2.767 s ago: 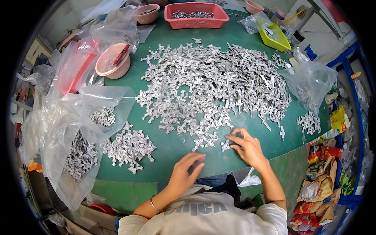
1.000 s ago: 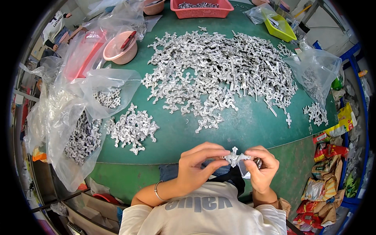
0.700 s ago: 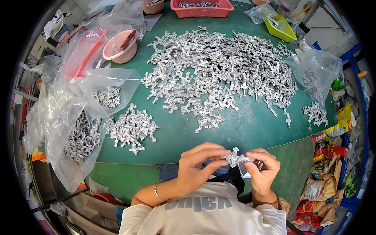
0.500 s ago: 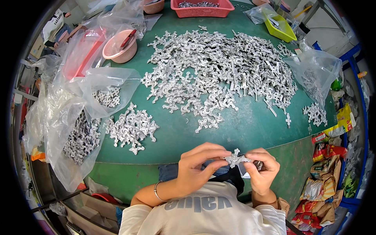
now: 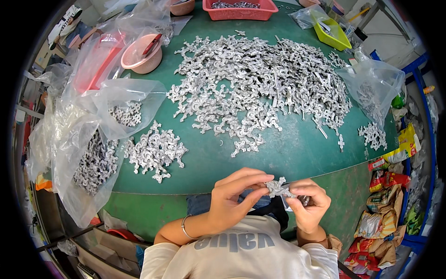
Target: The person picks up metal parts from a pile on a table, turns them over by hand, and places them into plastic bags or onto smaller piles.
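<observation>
Above the table's near edge, my left hand (image 5: 230,197) pinches a small silvery cross-shaped metal casting (image 5: 277,187) between thumb and fingertips. My right hand (image 5: 310,204) is closed at the casting's other side, its thumb and forefinger against it. A dark, rounded object (image 5: 305,200) shows within the right fingers; most of it is hidden, so its kind is unclear. Farther off lies a wide heap of similar castings (image 5: 260,79). A smaller pile (image 5: 155,151) sits to the left of my hands.
Clear plastic bags (image 5: 65,153) with castings stand at the left, another bag (image 5: 374,88) at the right. A pink bowl (image 5: 144,65), red tray (image 5: 239,14) and lime-green basket (image 5: 331,35) line the green table (image 5: 204,169). Packets (image 5: 371,223) fill the right side.
The casting has turned and shifted slightly between my fingers. My right fingers have closed farther over the dark object and nearer the casting; my left hand has barely moved.
</observation>
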Tool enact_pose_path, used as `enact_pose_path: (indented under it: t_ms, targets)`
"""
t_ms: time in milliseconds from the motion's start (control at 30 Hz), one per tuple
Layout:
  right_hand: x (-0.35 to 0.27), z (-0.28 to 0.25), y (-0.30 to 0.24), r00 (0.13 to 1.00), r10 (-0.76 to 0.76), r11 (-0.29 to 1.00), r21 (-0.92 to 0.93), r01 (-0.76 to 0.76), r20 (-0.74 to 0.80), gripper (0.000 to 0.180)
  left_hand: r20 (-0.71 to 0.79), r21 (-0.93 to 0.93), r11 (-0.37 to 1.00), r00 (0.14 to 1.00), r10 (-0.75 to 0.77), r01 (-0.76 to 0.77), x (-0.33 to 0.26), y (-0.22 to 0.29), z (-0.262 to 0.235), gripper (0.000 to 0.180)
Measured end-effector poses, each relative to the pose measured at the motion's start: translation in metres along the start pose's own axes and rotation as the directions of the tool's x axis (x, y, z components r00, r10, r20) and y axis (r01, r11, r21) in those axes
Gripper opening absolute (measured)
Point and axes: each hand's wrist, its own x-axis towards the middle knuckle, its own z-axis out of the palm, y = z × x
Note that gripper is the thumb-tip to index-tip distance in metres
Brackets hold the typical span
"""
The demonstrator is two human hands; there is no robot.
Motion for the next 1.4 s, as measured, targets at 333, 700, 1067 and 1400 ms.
enact_pose_path:
  t_ms: [333, 700, 1067, 1400]
  targets:
    - [-0.003, 0.002, 0.001, 0.998, 0.068, 0.995, 0.076, -0.066, -0.016, 0.015, 0.035, -0.040, 0.999, 0.999, -0.035, 0.037, 0.000, -0.001, -0.002, 0.022]
    - [-0.005, 0.004, 0.001, 0.955, 0.296, 0.920, 0.260, -0.294, 0.032, 0.010, 0.108, -0.328, 0.878, 0.938, -0.330, 0.347, 0.001, -0.007, -0.006, 0.010]
    - [-0.006, 0.006, 0.004, 0.946, 0.314, 0.870, 0.375, -0.319, 0.075, 0.017, 0.160, -0.359, 0.842, 0.915, -0.369, 0.402, 0.002, -0.010, -0.009, 0.015]
    - [0.006, 0.001, 0.022, 0.990, 0.131, 0.987, -0.094, -0.127, 0.042, 0.009, -0.072, -0.170, 0.940, 0.948, -0.311, 0.295, 0.000, -0.013, -0.020, 0.011]
